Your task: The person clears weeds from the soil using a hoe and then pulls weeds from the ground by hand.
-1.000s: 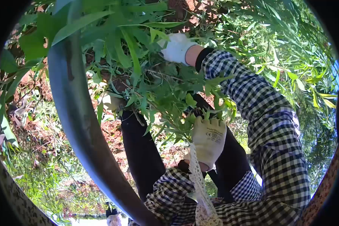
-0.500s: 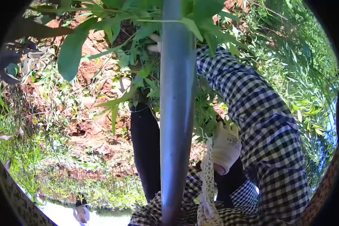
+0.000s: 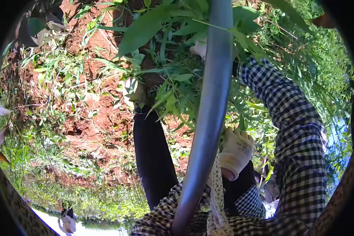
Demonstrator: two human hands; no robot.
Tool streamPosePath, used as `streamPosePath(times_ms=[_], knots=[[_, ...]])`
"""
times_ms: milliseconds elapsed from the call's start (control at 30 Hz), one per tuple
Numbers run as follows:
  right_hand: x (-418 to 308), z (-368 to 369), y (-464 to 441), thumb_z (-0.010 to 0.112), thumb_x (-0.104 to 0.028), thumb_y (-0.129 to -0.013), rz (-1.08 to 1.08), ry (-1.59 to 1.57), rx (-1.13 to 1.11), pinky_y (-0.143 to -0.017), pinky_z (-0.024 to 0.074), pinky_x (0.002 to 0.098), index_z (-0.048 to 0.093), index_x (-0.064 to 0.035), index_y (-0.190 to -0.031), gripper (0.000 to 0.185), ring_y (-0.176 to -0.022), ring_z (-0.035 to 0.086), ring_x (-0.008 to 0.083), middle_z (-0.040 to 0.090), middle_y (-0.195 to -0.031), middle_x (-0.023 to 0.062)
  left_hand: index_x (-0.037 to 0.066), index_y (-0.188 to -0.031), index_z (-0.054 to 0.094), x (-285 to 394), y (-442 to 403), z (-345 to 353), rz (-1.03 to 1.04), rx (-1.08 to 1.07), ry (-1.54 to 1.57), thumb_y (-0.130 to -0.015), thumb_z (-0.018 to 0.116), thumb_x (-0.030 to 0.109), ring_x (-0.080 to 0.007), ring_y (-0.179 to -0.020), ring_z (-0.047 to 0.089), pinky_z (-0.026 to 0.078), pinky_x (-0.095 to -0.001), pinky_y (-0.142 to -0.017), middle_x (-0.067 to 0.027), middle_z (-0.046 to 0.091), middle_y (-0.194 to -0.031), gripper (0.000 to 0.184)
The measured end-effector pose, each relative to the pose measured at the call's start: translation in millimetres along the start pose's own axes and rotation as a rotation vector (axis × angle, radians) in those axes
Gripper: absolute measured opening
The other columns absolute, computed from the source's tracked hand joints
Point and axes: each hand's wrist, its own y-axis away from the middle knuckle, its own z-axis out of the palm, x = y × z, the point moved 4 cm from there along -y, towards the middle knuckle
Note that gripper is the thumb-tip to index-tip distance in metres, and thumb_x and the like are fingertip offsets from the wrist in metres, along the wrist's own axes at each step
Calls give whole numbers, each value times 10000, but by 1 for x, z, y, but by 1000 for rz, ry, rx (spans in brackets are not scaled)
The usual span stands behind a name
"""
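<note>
My left hand [image 3: 238, 151], in a white knit glove with printed marks, has its fingers curled around green leafy stems [image 3: 242, 122] at the centre right. The checked sleeve [image 3: 295, 118] of my right arm bends up the right side. Near its end, a pale patch of my gloved right hand [image 3: 199, 48] shows beside a leafy plant [image 3: 181, 78]. Leaves and a smooth grey bar [image 3: 214, 86], very close to the camera, hide most of that hand and its fingers.
A dark trouser leg [image 3: 151, 157] stands left of the bar. Red soil [image 3: 102, 122] with cut-looking greenery lies at left, dense plants [image 3: 326, 74] at right. A patterned cloth strip [image 3: 216, 196] hangs low in front. A distant person [image 3: 67, 221] appears upside down at the bottom.
The view has shifted, and the grey bar now slants. My right hand and the broad leaves appear farther right. My left hand stays curled on the stems in nearly the same place.
</note>
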Motion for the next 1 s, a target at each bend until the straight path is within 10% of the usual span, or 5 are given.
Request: streamPosePath(times_ms=[600, 733, 833, 900, 1000], knots=[[-64, 28, 93, 577, -152, -778, -119, 68, -143, -707, 511, 314, 701, -146, -923, 190, -993, 580, 213, 599, -1094, 5, 84, -932, 597, -3, 11, -8, -8, 136, -13, -831, 507, 196, -215, -820, 595, 403, -395, -803, -70, 597, -880, 176], [-76, 26, 100, 568, -201, -791, -192, 205, -469, -886, 415, 360, 698, -223, -933, 193, -1041, 538, 190, 577, -1134, -28, 88, -927, 596, -3, 11, -7, -4, 208, -6, -834, 503, 188, -226, -818, 598, 396, -409, -820, -73, 601, -878, 165], [-72, 28, 105, 522, -162, -839, -121, 185, -267, -1023, 307, 414, 662, -213, -1014, 229, -1190, 467, 188, 557, -1193, -18, 87, -930, 597, -3, 9, -9, -9, 183, 19, -835, 501, 187, -227, -831, 599, 392, -407, -820, -71, 603, -880, 168], [-19, 193, 75, 509, -162, -857, -310, -1290, 509, -1067, 264, 460, 633, -213, -1077, 258, -1232, 439, 231, 503, -1291, 14, 87, -940, 599, -2, 8, -9, 4, 161, 20, -836, 501, 194, -223, -839, 599, 391, -400, -807, -66, 604, -882, 178], [-56, 33, 22, 439, -273, -909, 32, 63, -155, -1067, 295, 452, 514, -219, -1248, 351, -1254, 405, 270, 435, -1357, 76, 90, -949, 601, 0, 7, -5, 9, 119, -36, -833, 504, 201, -214, -839, 593, 390, -391, -797, -62, 605, -885, 188]])
